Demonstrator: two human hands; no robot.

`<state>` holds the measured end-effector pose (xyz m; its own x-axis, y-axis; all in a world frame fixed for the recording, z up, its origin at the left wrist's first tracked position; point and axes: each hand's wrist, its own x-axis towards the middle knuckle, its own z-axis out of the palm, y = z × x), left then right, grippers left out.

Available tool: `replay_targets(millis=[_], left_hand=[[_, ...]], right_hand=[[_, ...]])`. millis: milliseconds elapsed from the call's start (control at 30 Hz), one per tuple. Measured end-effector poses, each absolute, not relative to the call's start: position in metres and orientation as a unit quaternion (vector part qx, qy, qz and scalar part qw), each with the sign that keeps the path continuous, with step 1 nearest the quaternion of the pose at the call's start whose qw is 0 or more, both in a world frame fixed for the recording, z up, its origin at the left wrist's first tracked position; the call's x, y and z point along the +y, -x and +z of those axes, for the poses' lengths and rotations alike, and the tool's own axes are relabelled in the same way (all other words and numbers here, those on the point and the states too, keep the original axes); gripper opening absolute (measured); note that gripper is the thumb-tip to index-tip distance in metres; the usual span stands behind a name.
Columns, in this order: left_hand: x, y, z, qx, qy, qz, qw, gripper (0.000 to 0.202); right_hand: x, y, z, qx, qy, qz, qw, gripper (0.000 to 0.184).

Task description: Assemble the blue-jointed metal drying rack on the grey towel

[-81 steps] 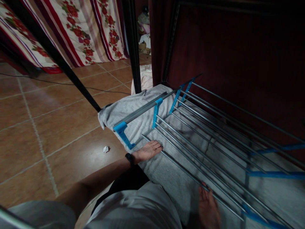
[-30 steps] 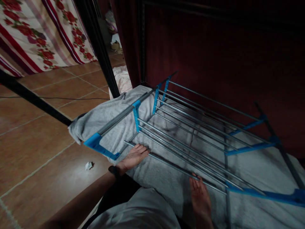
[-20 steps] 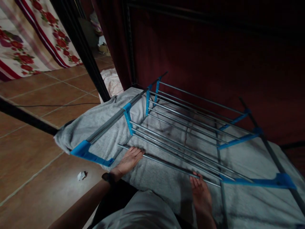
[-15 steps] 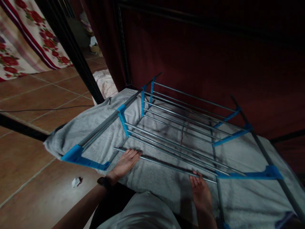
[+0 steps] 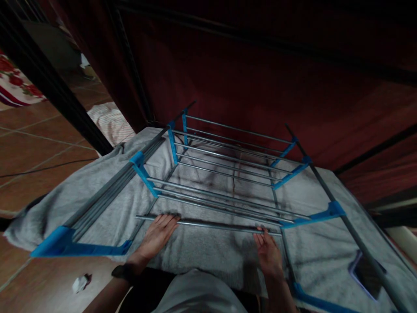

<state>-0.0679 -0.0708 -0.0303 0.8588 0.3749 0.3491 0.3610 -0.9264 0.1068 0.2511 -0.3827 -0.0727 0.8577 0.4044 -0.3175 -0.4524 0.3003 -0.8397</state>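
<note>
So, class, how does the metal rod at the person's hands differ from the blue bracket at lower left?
Colour: the metal rod is grey; the bracket is blue.
Shape: the rod is straight; the bracket bent.
Contact: the left hand and right hand touch the rod; neither touches the bracket.

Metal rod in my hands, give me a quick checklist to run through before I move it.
1. Left hand on the rod: ok, its fingers lie over the rod near the left end.
2. Right hand on the rod: ok, its fingertips touch it near the right end.
3. Firm grip with both hands: cannot tell from this view.
4. Rod seated in the near left blue bracket: not ok, its left end is apart from it.
5. Near right blue bracket fully visible: not ok, the picture's edge cuts it off.
6. Dark flat device away from the right side pole: not ok, the pole crosses in front of it.
</note>
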Motion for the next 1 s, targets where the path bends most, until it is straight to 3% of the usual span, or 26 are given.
replay_targets(millis=[1000], left_hand=[[-0.079,0.070,-0.033,0.173,-0.971,0.165,-0.004,0.036]], right_hand=[[-0.373,-0.233,-0.047,0.129,0.517,0.240,0.812,0.026]])
